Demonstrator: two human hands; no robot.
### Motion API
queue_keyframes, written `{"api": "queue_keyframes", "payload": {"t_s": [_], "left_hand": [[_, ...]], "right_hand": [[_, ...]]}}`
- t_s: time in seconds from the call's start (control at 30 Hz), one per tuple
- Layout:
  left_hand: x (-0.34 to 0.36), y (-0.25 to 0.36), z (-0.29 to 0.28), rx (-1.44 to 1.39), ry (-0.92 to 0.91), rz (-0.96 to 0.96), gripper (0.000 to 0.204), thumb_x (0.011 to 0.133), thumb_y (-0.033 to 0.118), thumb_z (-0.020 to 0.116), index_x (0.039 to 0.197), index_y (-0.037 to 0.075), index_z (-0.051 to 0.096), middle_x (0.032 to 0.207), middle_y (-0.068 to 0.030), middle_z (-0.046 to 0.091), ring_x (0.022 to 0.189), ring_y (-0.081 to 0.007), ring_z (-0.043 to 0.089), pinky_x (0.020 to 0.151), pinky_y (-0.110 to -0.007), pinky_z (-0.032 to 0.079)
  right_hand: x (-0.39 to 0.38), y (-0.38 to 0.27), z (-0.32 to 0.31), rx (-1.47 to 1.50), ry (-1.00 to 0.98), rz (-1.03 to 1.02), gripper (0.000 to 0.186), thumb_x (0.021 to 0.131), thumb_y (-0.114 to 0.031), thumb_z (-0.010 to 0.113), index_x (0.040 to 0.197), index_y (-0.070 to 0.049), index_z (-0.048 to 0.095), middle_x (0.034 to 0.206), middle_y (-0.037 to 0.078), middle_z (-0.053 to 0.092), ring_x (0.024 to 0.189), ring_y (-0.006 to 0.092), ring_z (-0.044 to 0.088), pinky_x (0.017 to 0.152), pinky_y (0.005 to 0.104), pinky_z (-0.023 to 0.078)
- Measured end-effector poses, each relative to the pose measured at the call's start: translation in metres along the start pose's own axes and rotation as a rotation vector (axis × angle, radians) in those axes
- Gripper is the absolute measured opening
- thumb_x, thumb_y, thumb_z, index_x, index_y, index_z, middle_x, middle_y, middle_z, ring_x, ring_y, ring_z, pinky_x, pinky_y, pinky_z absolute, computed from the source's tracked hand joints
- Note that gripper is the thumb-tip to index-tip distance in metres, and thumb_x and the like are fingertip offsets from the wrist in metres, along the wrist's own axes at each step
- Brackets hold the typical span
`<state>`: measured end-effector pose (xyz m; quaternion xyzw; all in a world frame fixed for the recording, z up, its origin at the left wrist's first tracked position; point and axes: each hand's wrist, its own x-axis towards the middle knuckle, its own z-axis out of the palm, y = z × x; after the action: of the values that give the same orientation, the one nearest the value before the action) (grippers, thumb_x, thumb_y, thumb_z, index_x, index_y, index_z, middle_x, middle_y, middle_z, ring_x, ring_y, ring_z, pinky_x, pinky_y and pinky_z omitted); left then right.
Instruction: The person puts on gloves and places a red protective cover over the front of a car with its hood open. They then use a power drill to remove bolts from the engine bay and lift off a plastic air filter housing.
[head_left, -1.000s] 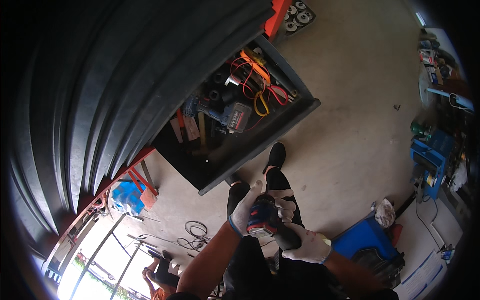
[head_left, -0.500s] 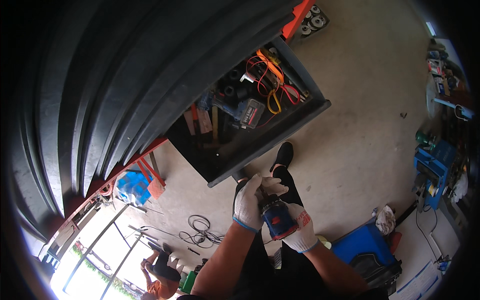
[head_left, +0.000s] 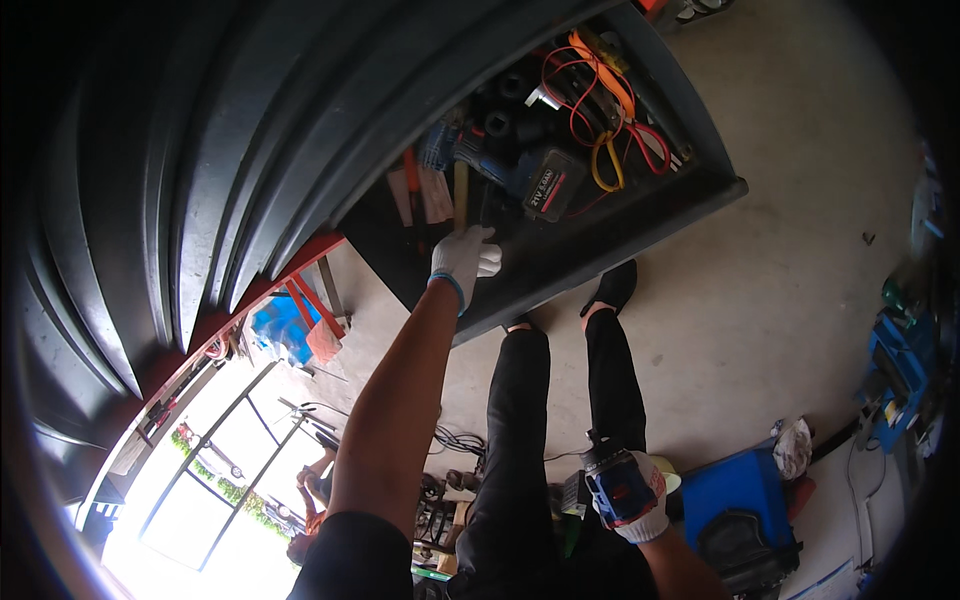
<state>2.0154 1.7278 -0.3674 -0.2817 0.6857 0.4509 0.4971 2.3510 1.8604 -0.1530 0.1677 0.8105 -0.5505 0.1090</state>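
My left hand (head_left: 464,260), in a white glove with a blue cuff, reaches over the near left part of a black drawer (head_left: 600,265). Its fingers are half bent and apart, and nothing shows in them. The palm side is hidden. Just beyond the fingertips lies a tan wooden handle (head_left: 461,190), its near end covered by the glove. My right hand (head_left: 650,505), also gloved, is shut on a blue and black cordless drill (head_left: 618,492) beside my right leg. A blue power tool (head_left: 485,160) with a black battery pack (head_left: 551,186) lies in the drawer.
The drawer also holds black sockets (head_left: 498,122), red wire (head_left: 573,110) and yellow-and-red-handled pliers (head_left: 606,165). Ribbed black panels (head_left: 220,150) rise at left. A blue case (head_left: 735,490) stands at lower right. Cable (head_left: 458,440) lies on the floor; another person (head_left: 310,515) is at lower left.
My left hand has left the drill and moved forward over the drawer. The right hand has drawn the drill back and to the right. The view has shifted.
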Motion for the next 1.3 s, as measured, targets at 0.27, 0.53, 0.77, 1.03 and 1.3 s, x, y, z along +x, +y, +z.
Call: {"api": "queue_keyframes", "payload": {"t_s": [0.27,0.53,0.77,1.03,1.3], "left_hand": [[0.014,-0.005,0.007,0.422,0.055,0.159,0.027,0.097,0.009,0.053,0.119,0.0,0.067,0.076,-0.0088,0.067,0.061,-0.0112,0.059,0.054,-0.026,0.047],[-0.005,0.074,0.091,0.599,0.076,0.492,0.038,0.102,0.031,0.053,0.115,-0.002,0.066,0.084,-0.009,0.074,0.071,-0.0127,0.066,0.065,-0.028,0.052],[0.117,0.18,0.175,1.788,0.352,0.752,0.036,0.096,0.019,0.057,0.131,0.013,0.065,0.118,-0.0179,0.071,0.101,-0.0324,0.071,0.086,-0.043,0.058],[0.141,0.213,0.185,2.152,0.249,0.806,0.023,0.097,0.017,0.057,0.113,0.004,0.066,0.107,-0.0176,0.072,0.099,-0.0365,0.07,0.083,-0.046,0.059],[0.136,0.208,0.182,2.319,0.193,0.899,0.019,0.097,0.012,0.052,0.108,0.006,0.067,0.11,-0.0178,0.072,0.097,-0.036,0.072,0.079,-0.045,0.06]], "right_hand": [[-0.048,0.053,0.008,0.453,0.177,0.646,0.03,0.086,-0.021,0.072,0.113,-0.01,0.063,0.095,0.008,0.071,0.079,0.0242,0.068,0.068,0.038,0.057],[-0.024,0.06,-0.013,0.274,0.346,0.689,0.018,0.086,-0.013,0.074,0.102,-0.008,0.069,0.092,0.005,0.075,0.083,0.0208,0.072,0.074,0.0336,0.057],[-0.023,0.074,-0.018,0.679,0.515,0.851,0.025,0.085,-0.008,0.074,0.109,-0.003,0.066,0.097,0.006,0.073,0.083,0.018,0.072,0.076,0.0328,0.058],[-0.024,0.099,-0.035,0.561,0.53,0.83,0.02,0.086,-0.004,0.074,0.105,-0.002,0.066,0.092,0.004,0.072,0.08,0.0148,0.07,0.074,0.0295,0.056],[-0.009,0.114,-0.049,0.659,0.673,0.986,0.016,0.084,-0.002,0.076,0.098,-0.003,0.069,0.091,0.004,0.071,0.08,0.0141,0.067,0.076,0.0308,0.054]]}}
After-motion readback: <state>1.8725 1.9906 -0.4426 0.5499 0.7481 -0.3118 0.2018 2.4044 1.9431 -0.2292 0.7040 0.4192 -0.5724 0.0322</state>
